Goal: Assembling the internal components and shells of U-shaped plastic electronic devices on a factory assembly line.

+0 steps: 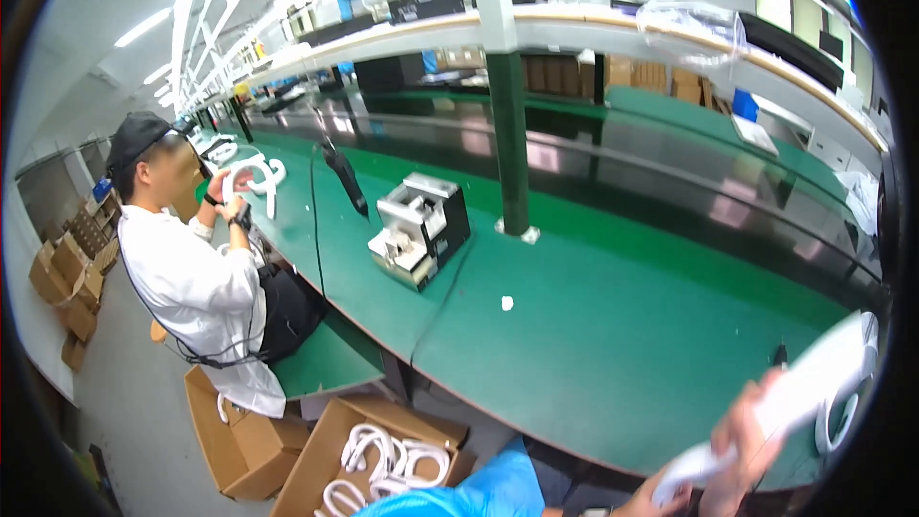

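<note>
A long white curved plastic piece (812, 375) is raised at the lower right, tilted and smeared by motion. My right hand (745, 433) is wrapped round its middle. Close to the bottom edge, my left hand (661, 498) grips the piece's lower end; part of this hand is cut off by the picture's edge. Behind the piece, a white ring-shaped part (839, 423) lies on the green bench (593, 364) at the far right. A small dark, pointed object (780, 356) stands out just beyond my right hand.
Mid-bench stands a grey and black machine (418, 228) with a cable; a small white scrap (507, 303) lies nearby. A green post (507, 144) rises behind. At left, a co-worker (191, 263) holds white curved parts. Cardboard boxes (459, 433) with similar parts sit below.
</note>
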Motion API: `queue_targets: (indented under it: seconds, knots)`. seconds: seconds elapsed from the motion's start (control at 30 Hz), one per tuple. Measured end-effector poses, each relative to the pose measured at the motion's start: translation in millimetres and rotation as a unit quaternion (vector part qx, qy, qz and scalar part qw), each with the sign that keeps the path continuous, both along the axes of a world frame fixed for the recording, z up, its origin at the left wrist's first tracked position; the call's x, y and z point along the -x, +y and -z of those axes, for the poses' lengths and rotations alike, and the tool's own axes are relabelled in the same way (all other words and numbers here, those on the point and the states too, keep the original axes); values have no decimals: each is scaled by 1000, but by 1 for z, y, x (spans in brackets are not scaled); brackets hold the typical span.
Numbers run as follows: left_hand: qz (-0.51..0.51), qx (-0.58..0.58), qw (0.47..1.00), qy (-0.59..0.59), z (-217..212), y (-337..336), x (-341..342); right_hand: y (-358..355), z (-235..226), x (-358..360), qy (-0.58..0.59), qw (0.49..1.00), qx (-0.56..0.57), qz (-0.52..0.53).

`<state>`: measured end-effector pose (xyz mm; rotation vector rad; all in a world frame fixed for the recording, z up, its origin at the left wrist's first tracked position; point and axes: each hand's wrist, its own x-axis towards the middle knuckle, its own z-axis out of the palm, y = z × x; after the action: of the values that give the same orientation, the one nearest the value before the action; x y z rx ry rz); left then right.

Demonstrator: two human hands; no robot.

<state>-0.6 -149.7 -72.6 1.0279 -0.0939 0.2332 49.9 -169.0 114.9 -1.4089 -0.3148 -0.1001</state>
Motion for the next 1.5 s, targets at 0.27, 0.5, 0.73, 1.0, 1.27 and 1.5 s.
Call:
queue_targets:
  seconds: [0.27,0.5,0.73,1.0,1.27,1.5]
  knots:
    - [32,120,992,31,-9,27,11,11,48,-66,7,973,-120,-199]
    - [323,409,836,170,-19,76,35,32,81,-95,116,913,-164,-356]
    - [365,307,839,263,-40,84,34,11,92,-94,166,935,-133,-284]
    - [385,310,840,224,-37,90,17,4,100,-94,140,941,-189,-242]
    - [133,78,976,156,-61,112,-8,0,86,-88,-36,927,-286,-242]
    - [-191,-396,895,-79,-91,142,-41,12,61,-54,-14,918,-236,-319]
